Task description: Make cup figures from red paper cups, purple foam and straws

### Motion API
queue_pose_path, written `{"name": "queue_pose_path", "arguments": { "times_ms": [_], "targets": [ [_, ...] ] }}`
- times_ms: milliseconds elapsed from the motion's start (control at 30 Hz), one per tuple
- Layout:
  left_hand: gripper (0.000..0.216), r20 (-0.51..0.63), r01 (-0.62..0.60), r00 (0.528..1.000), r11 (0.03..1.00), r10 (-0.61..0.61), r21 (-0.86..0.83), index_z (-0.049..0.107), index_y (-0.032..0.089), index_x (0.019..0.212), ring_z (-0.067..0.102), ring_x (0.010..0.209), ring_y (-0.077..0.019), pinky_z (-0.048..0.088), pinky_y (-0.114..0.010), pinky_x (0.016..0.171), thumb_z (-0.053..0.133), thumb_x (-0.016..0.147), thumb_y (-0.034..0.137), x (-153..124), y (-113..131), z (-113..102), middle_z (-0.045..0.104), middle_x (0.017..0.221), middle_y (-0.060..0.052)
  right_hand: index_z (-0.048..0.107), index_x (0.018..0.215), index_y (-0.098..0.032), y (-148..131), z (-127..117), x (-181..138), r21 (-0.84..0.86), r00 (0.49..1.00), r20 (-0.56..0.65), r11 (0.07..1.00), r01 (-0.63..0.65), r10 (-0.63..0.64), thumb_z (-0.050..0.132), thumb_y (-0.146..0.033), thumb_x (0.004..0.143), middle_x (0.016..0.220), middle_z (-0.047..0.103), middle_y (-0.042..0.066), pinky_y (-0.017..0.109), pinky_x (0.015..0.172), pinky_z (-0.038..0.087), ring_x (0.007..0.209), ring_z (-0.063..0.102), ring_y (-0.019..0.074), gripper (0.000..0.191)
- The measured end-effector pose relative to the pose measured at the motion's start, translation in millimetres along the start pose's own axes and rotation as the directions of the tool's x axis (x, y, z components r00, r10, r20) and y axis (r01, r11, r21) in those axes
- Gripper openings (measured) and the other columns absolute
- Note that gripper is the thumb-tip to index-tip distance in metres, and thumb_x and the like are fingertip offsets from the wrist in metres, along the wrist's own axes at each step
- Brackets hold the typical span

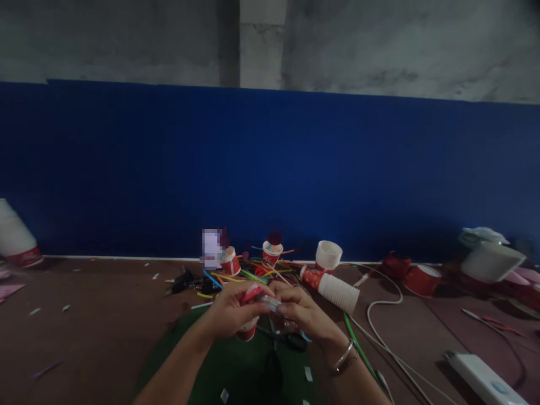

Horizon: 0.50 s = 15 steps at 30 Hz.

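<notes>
My left hand (232,308) is closed around a small red piece (252,293), its exact kind too blurred to name. From the other side my right hand (301,309), with a bracelet at the wrist, pinches a small clear, shiny strip (271,302). The strip's other end reaches the left fingertips. Below the hands a red and white paper cup (248,331) stands partly covered by the left hand. Dark-handled scissors (274,365) lie on a dark green mat (236,377) under them.
Colourful pipe cleaners (236,278) lie behind the hands, near decorated paper cups (272,254). A stack of paper cups (337,289) lies on its side to the right. White cables (371,306) run towards a white power strip (485,377). Keys (179,281) sit left.
</notes>
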<state>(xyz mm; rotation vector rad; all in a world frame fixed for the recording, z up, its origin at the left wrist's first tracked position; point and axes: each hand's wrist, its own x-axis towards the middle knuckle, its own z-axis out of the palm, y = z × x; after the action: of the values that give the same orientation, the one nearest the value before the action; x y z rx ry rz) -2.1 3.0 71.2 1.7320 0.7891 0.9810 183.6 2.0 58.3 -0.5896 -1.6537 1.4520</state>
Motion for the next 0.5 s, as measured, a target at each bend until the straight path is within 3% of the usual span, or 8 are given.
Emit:
{"name": "queue_pose_path", "arguments": {
  "times_ms": [167,367,500],
  "targets": [
    [0.021,-0.016,0.002,1.000,1.000,-0.002,-0.002,0.070,0.015,0.079,0.055,0.064,-0.0134,0.044,-0.025,0.061,0.069,0.070,0.034,-0.3,-1.4,2.1,0.061,0.068,-0.002,0.063,0.059,-0.016,-2.3,1.1,1.0,-0.044,0.998,-0.015,0.997,0.056,-0.057,0.063,-0.040,0.077,0.072,0.049,0.001,0.023,0.058,0.040,0.069,0.047,0.0129,0.030],
    [0.023,-0.025,0.029,0.999,0.999,-0.030,-0.030,0.069,0.015,0.083,0.058,0.066,-0.0151,0.046,-0.025,0.061,0.069,0.070,0.034,-0.4,-7.2,4.8,0.062,0.067,-0.002,0.063,0.063,-0.015,2.0,-1.9,1.0,-0.030,1.000,-0.009,0.999,0.021,-0.022,0.064,-0.039,0.077,0.074,0.047,0.000,0.019,0.045,0.034,0.059,0.045,0.0093,0.027],
    [0.020,-0.032,-0.004,0.999,1.000,0.003,-0.024,0.069,0.016,0.086,0.060,0.076,-0.0168,0.047,-0.027,0.070,0.069,0.070,0.029,1.2,-2.9,2.2,0.067,0.078,-0.004,0.065,0.069,-0.015,4.2,-5.1,-1.0,0.023,1.000,0.016,0.999,-0.027,0.027,0.063,-0.037,0.078,0.076,0.050,0.000,0.020,0.049,0.040,0.060,0.050,0.0095,0.023]
  ]
}}
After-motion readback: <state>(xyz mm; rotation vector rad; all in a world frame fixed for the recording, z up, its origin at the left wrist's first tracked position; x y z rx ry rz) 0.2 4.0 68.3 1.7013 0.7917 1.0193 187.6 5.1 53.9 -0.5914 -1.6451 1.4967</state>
